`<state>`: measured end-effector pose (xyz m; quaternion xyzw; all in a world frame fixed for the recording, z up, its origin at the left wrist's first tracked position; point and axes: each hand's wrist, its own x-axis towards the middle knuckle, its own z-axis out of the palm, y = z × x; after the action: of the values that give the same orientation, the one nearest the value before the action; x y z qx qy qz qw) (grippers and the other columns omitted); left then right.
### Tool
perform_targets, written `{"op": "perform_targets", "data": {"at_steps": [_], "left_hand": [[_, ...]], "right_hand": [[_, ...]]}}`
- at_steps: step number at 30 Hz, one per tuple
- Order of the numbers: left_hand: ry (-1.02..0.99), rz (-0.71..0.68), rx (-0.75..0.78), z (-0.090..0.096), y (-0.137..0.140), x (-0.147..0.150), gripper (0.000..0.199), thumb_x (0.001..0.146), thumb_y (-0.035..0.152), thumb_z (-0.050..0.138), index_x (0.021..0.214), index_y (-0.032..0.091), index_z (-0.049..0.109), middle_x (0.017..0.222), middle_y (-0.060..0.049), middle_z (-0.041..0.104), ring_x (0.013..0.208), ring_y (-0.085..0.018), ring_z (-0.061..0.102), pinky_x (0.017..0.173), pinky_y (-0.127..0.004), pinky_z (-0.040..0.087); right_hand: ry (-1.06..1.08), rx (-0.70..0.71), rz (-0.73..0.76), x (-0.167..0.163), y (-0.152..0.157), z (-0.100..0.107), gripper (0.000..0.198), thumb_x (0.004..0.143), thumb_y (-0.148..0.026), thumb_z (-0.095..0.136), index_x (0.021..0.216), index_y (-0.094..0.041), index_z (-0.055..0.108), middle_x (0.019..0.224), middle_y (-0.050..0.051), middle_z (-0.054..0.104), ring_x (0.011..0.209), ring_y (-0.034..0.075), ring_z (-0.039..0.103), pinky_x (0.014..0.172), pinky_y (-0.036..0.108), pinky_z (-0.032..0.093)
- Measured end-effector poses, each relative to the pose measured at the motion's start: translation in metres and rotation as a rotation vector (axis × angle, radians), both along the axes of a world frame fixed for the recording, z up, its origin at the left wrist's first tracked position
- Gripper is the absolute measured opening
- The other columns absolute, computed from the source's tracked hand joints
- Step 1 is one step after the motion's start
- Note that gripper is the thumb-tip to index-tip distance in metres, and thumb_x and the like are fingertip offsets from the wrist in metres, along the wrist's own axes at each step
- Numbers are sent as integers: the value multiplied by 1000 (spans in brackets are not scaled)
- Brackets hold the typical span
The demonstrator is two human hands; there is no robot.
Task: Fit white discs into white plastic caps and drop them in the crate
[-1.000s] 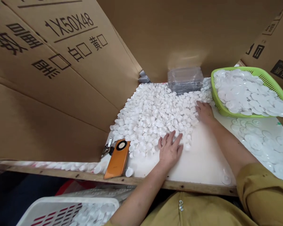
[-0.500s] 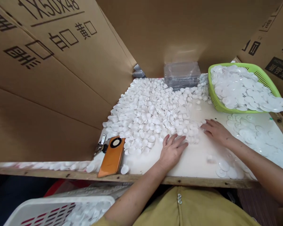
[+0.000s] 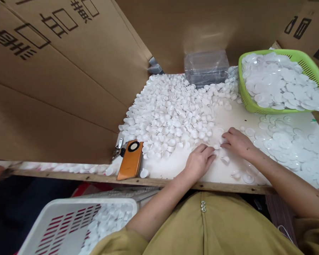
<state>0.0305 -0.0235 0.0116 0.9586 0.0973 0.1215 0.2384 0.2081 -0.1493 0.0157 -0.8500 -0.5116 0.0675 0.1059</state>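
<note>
Both hands (image 3: 218, 152) curled over caps (image 3: 175, 113)

Even, bright, diffuse light falls from above on the white bench (image 3: 228, 173), and a pale glare patch sits on the brown cardboard back wall (image 3: 207, 33) at upper centre. Shadows are soft and short, darkest under the bench edge at lower left, where the space is nearly black. The heap of small white plastic caps (image 3: 172, 113) is close to overexposed so single pieces blur together, and the wide lens bends the cardboard lines at the frame edges, with slight motion smear at far left.
</note>
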Motion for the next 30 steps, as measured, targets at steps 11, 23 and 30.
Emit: {"op": "perform_targets", "data": {"at_steps": [11,23,30], "left_hand": [[129,69,-285,-2,-1,-10,23,83,20,61,106,20,57,97,-3,62,83,-15,59,78,-27,52],[124,75,-405,-11,8,-30,28,73,8,66,100,17,65,91,-2,60,76,-11,58,70,-21,48],[165,67,-368,-12,13,-24,17,76,30,72,85,16,70,80,-2,60,68,-11,57,63,-21,44]], "right_hand": [[339,187,-226,-11,-18,12,14,83,-25,61,96,-23,58,75,-1,64,68,18,59,64,28,41],[603,131,-138,-65,-14,-1,13,82,-37,59,83,-24,59,73,1,67,66,20,65,63,32,48],[996,119,-323,-83,9,-12,23,78,-41,64,80,-21,54,63,-1,61,52,17,63,43,24,48]]}}
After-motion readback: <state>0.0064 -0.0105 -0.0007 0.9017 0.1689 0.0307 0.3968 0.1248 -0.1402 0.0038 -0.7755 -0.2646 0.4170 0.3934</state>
